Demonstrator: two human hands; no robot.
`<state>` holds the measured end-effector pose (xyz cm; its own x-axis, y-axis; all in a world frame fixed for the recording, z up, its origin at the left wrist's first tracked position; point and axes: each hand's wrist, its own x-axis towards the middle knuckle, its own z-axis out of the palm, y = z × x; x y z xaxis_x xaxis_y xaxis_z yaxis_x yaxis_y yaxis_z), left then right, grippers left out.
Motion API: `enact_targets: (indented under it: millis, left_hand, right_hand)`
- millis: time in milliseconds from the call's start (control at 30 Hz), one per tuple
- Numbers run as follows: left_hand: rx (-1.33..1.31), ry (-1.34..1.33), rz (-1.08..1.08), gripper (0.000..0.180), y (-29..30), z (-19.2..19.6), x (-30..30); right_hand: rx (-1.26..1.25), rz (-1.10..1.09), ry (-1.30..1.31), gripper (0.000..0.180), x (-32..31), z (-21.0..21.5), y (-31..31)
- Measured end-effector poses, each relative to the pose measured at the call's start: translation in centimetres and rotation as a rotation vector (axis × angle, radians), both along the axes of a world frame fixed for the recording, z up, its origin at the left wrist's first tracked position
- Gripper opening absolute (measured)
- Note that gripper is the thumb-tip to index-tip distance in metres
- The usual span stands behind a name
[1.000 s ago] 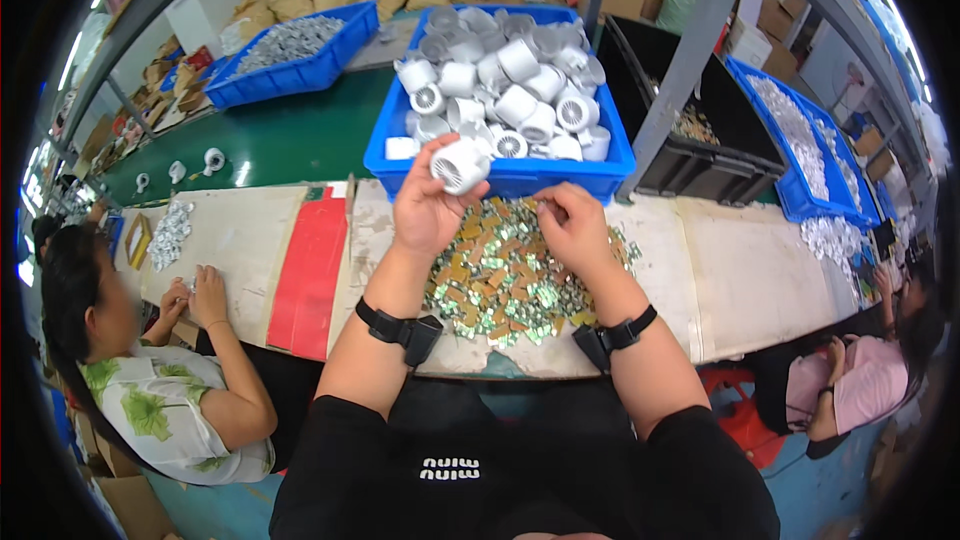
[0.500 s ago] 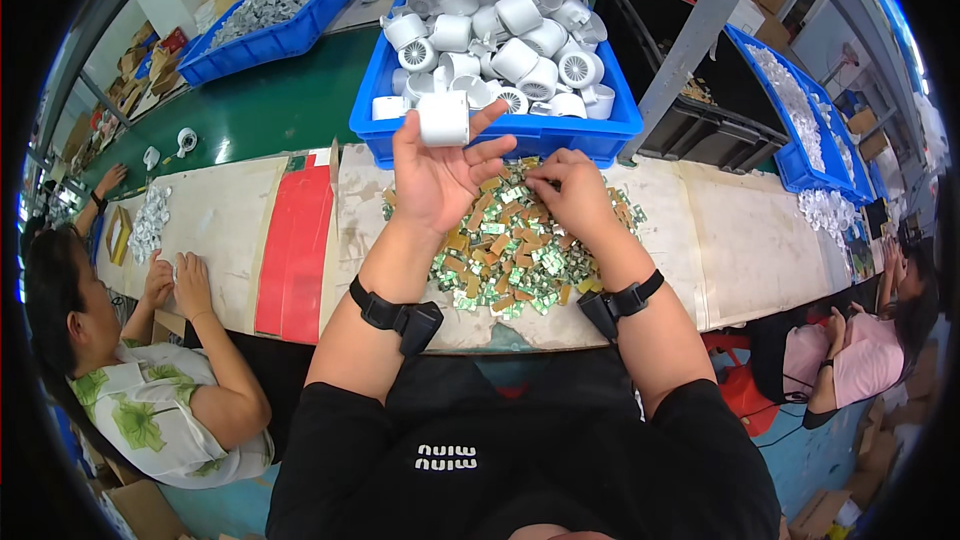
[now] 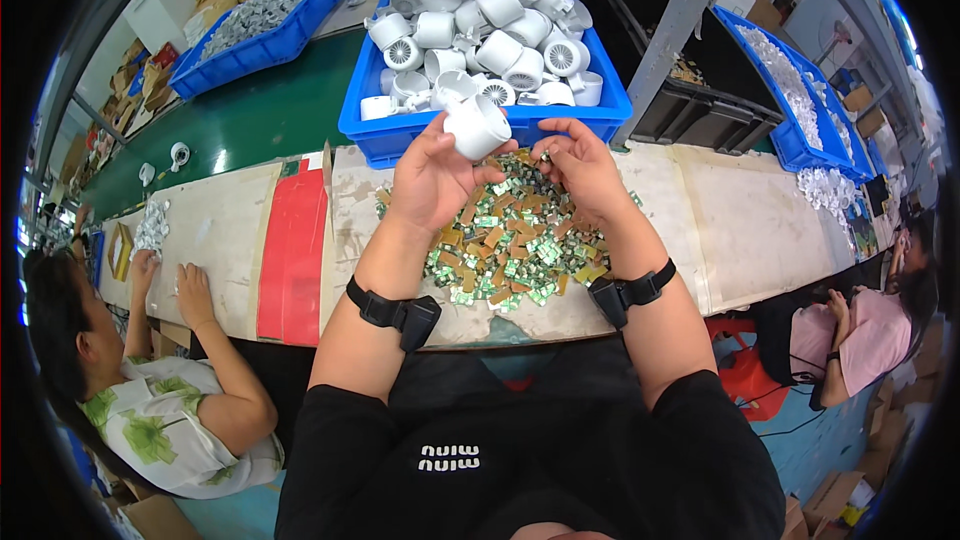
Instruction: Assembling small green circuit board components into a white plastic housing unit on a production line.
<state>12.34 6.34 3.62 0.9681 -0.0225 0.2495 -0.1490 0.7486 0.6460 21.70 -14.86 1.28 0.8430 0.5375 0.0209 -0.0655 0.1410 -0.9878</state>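
Note:
My left hand (image 3: 425, 185) grips a white cylindrical plastic housing (image 3: 476, 128), tilted, between thumb and fingers, just in front of the blue bin. To its right, my right hand (image 3: 588, 178) pinches a small dark piece (image 3: 545, 155) that looks like a circuit board; the fingertips partly hide it. Below both hands a loose pile of small green and brown circuit boards (image 3: 515, 245) covers the worktop. Straight ahead stands the blue bin (image 3: 375, 148), heaped with white housings (image 3: 500, 50), several showing slotted round ends.
A grey metal post (image 3: 672, 45) rises right of the bin, beside a black crate (image 3: 715, 120). Other blue trays (image 3: 185, 80) hold small parts. Red sheet material (image 3: 292, 250) lies on the left worktop (image 3: 215, 240). Co-workers (image 3: 165, 410) sit at either side.
The housing in my left hand has tipped over and come down and rightward. My right hand has lifted off the pile with a small piece and turned its fingers toward the housing.

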Motion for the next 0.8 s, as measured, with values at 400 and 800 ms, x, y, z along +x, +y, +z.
enact_targets:
  millis: [400,800]
  left_hand:
    - [1.329,-0.41,0.658,0.019,-1.4,-0.7,-0.3]
    - [1.431,-0.379,0.636,0.009,-1.8,-0.1,-0.6]
  right_hand:
    - [-0.343,-0.032,-0.736,0.065,-1.9,0.3,0.7]
    - [0.001,0.133,-0.822,0.088,-2.0,0.3,0.6]
